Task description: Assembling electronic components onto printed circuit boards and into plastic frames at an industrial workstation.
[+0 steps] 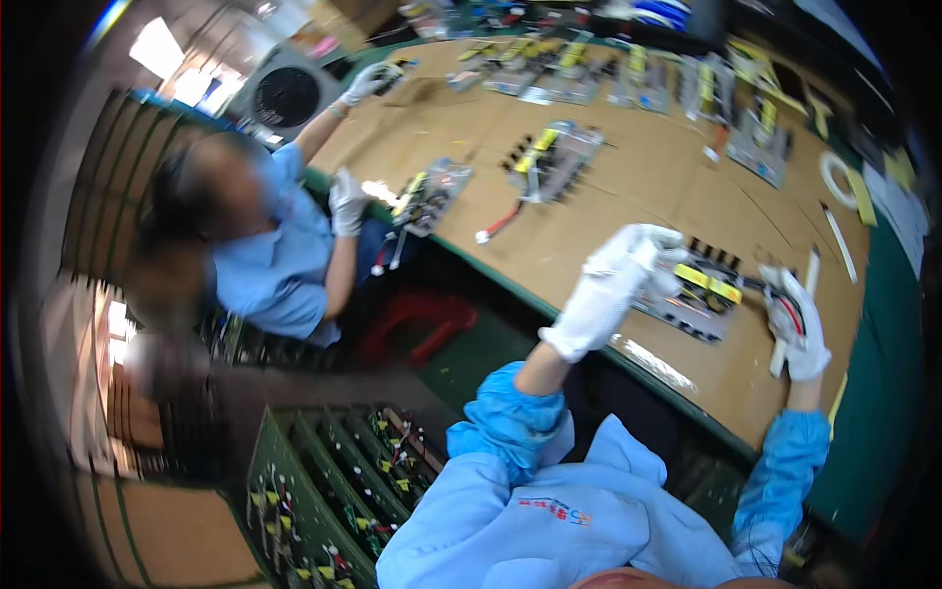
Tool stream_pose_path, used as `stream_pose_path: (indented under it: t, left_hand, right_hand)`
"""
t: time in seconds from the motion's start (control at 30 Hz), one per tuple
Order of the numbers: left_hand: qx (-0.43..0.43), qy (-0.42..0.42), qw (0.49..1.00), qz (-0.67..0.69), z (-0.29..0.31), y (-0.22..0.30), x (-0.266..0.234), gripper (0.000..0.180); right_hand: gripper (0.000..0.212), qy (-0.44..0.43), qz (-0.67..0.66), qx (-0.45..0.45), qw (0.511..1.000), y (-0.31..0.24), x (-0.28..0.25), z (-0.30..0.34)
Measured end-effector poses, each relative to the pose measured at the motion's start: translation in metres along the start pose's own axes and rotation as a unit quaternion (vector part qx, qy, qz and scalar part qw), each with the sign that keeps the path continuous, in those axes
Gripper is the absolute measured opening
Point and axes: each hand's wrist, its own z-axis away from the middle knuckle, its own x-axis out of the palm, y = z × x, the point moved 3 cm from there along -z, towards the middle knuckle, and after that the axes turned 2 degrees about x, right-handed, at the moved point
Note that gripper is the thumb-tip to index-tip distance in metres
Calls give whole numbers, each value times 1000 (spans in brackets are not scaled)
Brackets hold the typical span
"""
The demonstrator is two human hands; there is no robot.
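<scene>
A circuit board [689, 316] with yellow-wrapped parts and a row of black parts lies near the table's front edge. At its left side is my left hand [620, 280] in a white glove, its fingers curled closed on the board's edge; the fingertips are partly hidden. My right hand [800, 329], also gloved, is to the right of the board, closed around a bundle of red and black wires [788, 312] that runs from it. Beneath that hand passes a white stick-like strip [812, 267]. Another board [559, 167] with a red lead lies farther left.
A co-worker [275, 236] in blue sits at the left, one gloved hand [348, 201] near another board [432, 196]. Several boards line the cardboard-covered table's [412, 113] far side. A tape roll [837, 179] lies at right. A green rack [324, 481] holding boards stands lower left.
</scene>
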Motion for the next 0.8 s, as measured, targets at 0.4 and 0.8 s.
stream_pose_path:
  t: [0.4,0.8]
  left_hand:
    - [305,180,828,-434,10,-104,-2,21]
    - [87,132,971,-179,90,-82,-8,22]
  right_hand:
    - [56,-65,-89,-57,992,23,14,-15]
    - [40,43,151,16,987,18,83,1]
